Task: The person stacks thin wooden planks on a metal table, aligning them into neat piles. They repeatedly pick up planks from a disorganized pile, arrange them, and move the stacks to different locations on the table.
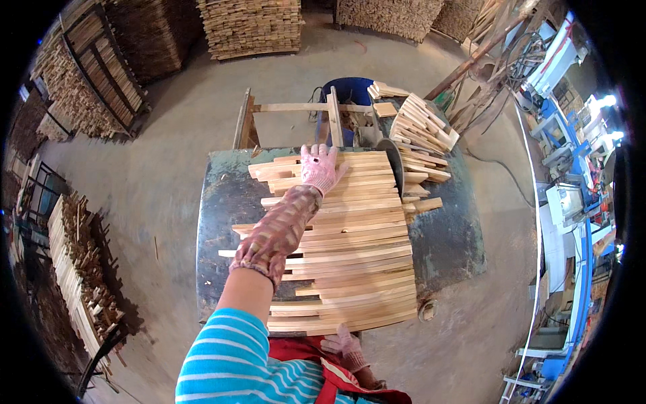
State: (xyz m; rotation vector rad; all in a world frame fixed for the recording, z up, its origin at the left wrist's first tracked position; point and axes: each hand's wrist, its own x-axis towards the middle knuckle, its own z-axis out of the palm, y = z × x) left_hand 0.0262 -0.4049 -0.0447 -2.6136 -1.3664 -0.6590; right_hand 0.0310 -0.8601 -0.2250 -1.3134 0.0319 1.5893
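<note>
A row of pale wooden strips (363, 232) lies side by side on a dark metal saw table (219, 195); their right ends are nearly even, their left ends ragged. My left hand (319, 167), in a pale pink glove with a dark spot on its back, rests flat with fingers apart on the far strips. At the near edge of the row is my right hand (346, 347), also gloved, its fingers stretched leftward and its thumb up against the nearest strip. A dark round saw blade (390, 161) stands upright beside the far strips' right ends.
Short wood offcuts (424, 128) are heaped right of the blade. Beyond the table stand a wooden frame (289, 108) and a blue barrel (346, 87). Stacked timber (252, 27) lines the back and left; cables (505, 168) trail on the right-hand floor.
</note>
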